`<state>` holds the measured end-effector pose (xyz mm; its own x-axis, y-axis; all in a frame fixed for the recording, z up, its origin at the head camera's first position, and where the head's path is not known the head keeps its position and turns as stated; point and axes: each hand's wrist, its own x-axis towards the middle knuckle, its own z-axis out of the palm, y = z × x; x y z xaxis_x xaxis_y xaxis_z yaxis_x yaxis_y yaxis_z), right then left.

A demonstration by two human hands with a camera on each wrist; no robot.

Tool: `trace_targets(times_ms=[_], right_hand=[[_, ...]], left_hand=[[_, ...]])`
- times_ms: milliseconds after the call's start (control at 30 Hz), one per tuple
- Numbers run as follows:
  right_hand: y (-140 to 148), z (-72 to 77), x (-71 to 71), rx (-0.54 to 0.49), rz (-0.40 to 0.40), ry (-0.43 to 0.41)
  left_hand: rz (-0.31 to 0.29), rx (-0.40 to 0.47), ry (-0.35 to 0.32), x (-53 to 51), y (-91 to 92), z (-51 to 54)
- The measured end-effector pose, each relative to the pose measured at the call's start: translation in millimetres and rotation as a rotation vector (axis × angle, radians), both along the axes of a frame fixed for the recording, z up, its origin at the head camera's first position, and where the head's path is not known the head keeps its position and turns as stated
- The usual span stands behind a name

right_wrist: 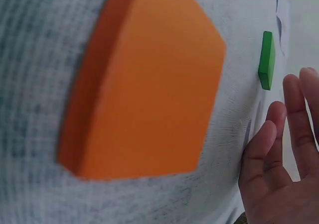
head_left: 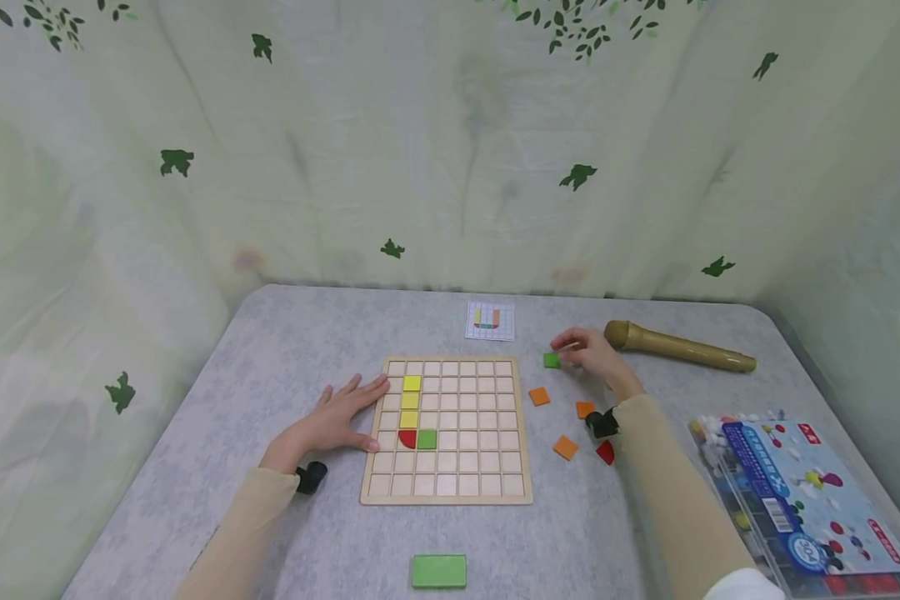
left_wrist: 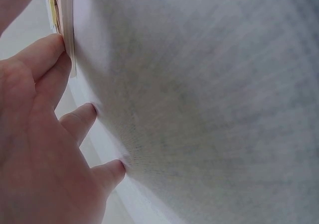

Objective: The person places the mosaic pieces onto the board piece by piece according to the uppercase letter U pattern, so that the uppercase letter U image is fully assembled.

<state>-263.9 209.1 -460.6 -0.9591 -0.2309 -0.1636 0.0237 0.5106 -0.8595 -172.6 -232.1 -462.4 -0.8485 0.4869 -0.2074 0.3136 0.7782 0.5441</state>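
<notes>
My left hand (head_left: 335, 421) lies with spread fingers at the left rim of the wooden grid board (head_left: 450, 499); in the left wrist view its fingertips touch the board's edge and the table. Three yellow squares (head_left: 410, 401) form a column on the board, above a red quarter piece (head_left: 407, 438) with a green square (head_left: 427, 439) to its right. Over the table right of the board, my right hand (head_left: 591, 355) is beside a loose green square (head_left: 551, 360). The right wrist view shows a gap between its relaxed fingers and that green square (right_wrist: 267, 60).
Orange squares (head_left: 566, 447) and a red piece (head_left: 606, 452) lie right of the board. A pattern card (head_left: 490, 322) lies behind it, a green block (head_left: 438, 572) in front. Farther right are a brown stick (head_left: 682, 346) and a plastic box with a printed sheet (head_left: 825, 492).
</notes>
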Motion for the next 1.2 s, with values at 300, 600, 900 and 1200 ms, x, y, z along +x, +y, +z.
trace_targets(times_ms=[300,600,900,1200], right_hand=[[-7,-2.3,-3.2,0.107,0.029,0.024],[-13,0.3,-3.6,0.170,0.086,0.079],[-12,1.2,-4.2,0.089,0.115,0.068],[-10,5.4,3.7,-0.071,0.105,0.000]], left_hand=[[-0.003,0.004,0.000,-0.8,-0.6,-0.4],[0.007,-0.007,-0.009,-1.7,0.6,-0.5],[0.020,-0.016,-0.010,-0.1,2.4,1.3],[0.026,-0.022,-0.010,-0.2,3.0,0.9]])
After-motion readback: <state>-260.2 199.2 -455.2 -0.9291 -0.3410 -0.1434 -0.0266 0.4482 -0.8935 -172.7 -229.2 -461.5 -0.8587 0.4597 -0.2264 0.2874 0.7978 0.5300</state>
